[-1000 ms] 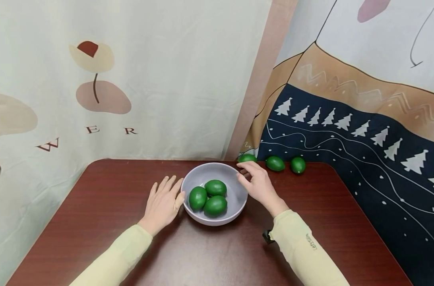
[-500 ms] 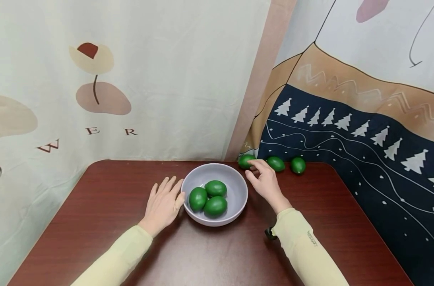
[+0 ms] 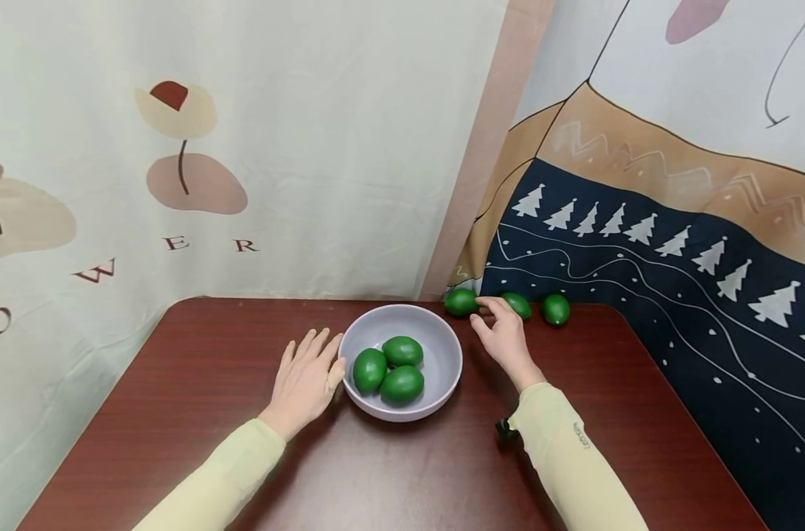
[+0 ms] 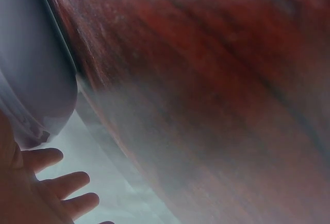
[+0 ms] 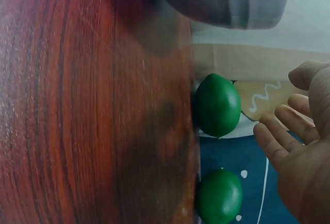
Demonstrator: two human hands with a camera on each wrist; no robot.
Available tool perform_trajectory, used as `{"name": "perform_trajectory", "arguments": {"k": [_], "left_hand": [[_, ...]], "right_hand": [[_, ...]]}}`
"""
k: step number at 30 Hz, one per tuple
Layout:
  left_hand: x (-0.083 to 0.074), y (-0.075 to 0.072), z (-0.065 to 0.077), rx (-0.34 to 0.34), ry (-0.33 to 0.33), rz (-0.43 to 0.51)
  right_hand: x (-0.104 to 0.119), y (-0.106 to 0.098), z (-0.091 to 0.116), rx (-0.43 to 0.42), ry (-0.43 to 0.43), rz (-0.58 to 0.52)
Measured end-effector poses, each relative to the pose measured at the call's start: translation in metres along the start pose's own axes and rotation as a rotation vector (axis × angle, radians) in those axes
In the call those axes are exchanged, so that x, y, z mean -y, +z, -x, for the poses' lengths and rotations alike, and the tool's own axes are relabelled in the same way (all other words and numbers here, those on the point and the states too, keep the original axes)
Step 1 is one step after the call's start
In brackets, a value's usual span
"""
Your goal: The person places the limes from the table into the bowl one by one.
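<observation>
A grey-lilac bowl (image 3: 442, 354) stands mid-table with three green limes (image 3: 402, 384) inside. At its left side my left hand (image 3: 304, 383) has its fingers spread straight, the thumb side right at the rim. In the left wrist view, those fingertips (image 4: 77, 180) show below the bowl wall (image 4: 36, 54). My right hand (image 3: 506, 343) is right of the bowl, fingers loosely bent and holding nothing. Its fingertips overlap the gap between the left lime (image 3: 461, 302) and the middle lime (image 3: 517, 304) at the back edge. The right wrist view shows two limes (image 5: 217, 105) beyond the hand (image 5: 304, 147).
A third lime (image 3: 556, 309) lies farther right along the back edge of the reddish-brown table (image 3: 177, 369). Behind the table hang a pale curtain (image 3: 323, 147) and a navy tree-printed cloth (image 3: 575, 243). A dark wrist camera (image 3: 505, 430) sits under the right sleeve.
My right hand has moved right, away from the bowl's rim, uncovering the left lime and now partly overlapping the middle one. My left hand stays at the bowl.
</observation>
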State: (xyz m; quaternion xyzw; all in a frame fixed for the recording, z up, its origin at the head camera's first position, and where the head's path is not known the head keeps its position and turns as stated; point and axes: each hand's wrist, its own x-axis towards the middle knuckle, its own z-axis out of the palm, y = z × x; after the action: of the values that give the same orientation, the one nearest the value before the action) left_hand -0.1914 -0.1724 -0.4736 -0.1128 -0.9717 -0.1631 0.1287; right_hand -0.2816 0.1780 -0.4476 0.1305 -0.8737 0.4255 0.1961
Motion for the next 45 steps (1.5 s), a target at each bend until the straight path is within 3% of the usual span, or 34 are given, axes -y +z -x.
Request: {"name": "perform_trajectory", "arguments": {"k": [27,45], "left_hand": [[-0.002,-0.001,0.000,-0.017,0.008,-0.015],[-0.001,0.000,0.001,-0.014,0.006,-0.010]], "right_hand": [[-0.025,0.006,-0.019,0.082,0.197,0.055],[-0.032,0.018,-0.035,0.142,0.210,0.123]]}}
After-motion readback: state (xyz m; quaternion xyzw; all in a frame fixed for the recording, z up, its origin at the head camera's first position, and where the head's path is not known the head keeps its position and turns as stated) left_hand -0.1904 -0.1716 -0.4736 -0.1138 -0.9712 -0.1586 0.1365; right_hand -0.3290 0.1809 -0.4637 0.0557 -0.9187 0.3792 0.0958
